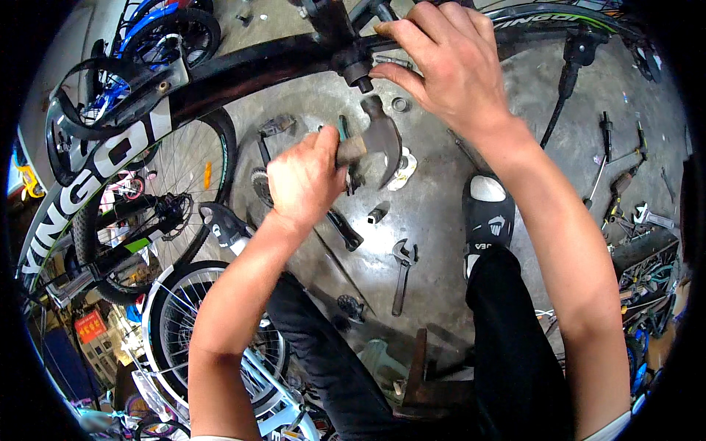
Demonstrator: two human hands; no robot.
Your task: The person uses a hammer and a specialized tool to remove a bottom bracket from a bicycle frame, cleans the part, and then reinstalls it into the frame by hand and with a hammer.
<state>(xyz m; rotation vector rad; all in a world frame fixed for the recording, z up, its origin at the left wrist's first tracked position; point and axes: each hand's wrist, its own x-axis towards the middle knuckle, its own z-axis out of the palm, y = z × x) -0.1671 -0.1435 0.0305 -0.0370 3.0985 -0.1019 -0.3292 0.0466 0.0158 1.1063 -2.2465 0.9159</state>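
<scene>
My left hand (303, 180) is closed round the short visible handle of a claw hammer (382, 138). Its striking face points up, just below the stub of a spindle (364, 84) that sticks out of a black bicycle frame (243, 73). A small gap shows between hammer and stub. At the frame's bottom bracket (349, 60), my right hand (460, 66) curls its thumb and fingers against the frame; part of the grip is hidden. A silver metal piece (393, 63) shows between thumb and forefinger; whether it is held cannot be seen.
On the concrete floor lie an adjustable wrench (402, 275), a crank arm (344, 231), a small socket (378, 213) and a metal ring (399, 104). Bicycle wheels (209, 158) crowd the left side. Several tools (625, 184) lie scattered at right, near a parts box (643, 246).
</scene>
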